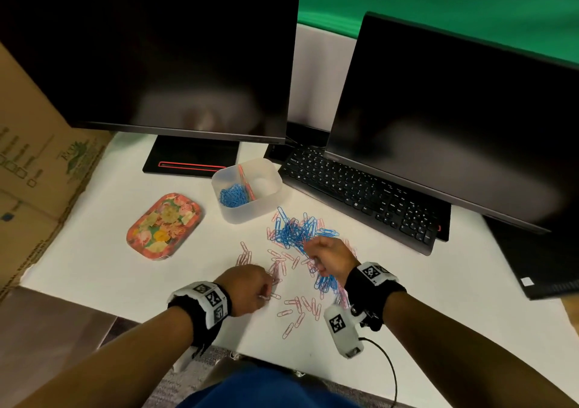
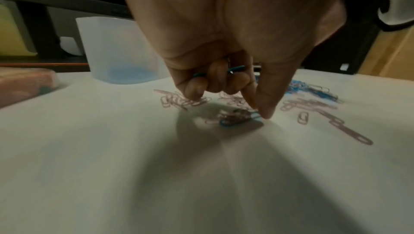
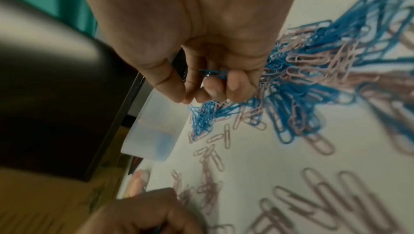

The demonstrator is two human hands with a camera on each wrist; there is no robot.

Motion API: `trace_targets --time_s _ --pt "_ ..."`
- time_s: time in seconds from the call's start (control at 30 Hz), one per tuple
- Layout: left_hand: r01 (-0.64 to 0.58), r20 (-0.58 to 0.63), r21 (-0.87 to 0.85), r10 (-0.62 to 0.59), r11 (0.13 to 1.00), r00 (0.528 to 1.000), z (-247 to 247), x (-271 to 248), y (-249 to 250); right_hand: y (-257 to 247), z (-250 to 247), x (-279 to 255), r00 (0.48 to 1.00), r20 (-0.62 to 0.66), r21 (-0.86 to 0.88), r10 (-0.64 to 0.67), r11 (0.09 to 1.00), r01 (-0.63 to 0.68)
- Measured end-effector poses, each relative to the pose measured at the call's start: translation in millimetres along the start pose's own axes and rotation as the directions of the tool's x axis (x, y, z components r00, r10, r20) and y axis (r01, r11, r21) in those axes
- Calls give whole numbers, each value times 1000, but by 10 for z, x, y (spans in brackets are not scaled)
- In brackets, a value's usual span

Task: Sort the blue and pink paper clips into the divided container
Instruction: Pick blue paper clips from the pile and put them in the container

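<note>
A translucent divided container (image 1: 270, 178) stands behind the clips, with blue clips (image 1: 232, 196) in its left compartment beside a pink divider. A mixed pile of blue and pink paper clips (image 1: 297, 230) lies on the white table, with loose pink clips (image 1: 297, 309) nearer me. My left hand (image 1: 266, 291) is low over the pink clips. Its curled fingers hold a blue clip (image 2: 235, 69), and thumb and forefinger pinch another blue clip (image 2: 237, 120) on the table. My right hand (image 1: 316, 263) hovers at the pile's near edge, its fingers curled round blue clips (image 3: 212, 73).
Two dark monitors stand behind, with a black keyboard (image 1: 360, 194) under the right one. A floral tray (image 1: 163, 226) lies left of the container and a cardboard box (image 1: 37, 172) fills the far left. A black flat device (image 1: 539, 260) sits at the right.
</note>
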State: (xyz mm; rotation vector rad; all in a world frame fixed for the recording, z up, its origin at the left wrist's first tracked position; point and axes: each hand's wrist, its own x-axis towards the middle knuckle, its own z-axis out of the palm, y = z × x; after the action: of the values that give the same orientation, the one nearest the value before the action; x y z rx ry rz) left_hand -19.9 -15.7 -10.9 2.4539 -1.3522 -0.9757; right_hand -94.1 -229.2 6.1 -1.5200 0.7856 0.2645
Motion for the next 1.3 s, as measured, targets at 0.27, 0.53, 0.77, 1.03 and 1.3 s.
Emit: trace_targets --time_s 0.27,0.53,0.77,1.03,1.3 --pt "21 -80 128 -11 991 997 99 73 7 258 -346 -145 966 -94 -420 -239 890 179" --pt "64 -114 127 -50 990 992 42 150 -13 526 -518 -373 927 249 -850 -281 396 349" --pt "35 -190 79 -19 996 982 27 159 -30 672 -584 -523 862 440 -850 -252 193 490" --pt "15 -349 -118 -56 993 936 -176 232 34 664 -492 -388 817 488 -830 -308 127 544" --pt "15 -359 -159 -72 987 931 -219 180 31 538 -467 -325 840 484 -837 -244 149 526"
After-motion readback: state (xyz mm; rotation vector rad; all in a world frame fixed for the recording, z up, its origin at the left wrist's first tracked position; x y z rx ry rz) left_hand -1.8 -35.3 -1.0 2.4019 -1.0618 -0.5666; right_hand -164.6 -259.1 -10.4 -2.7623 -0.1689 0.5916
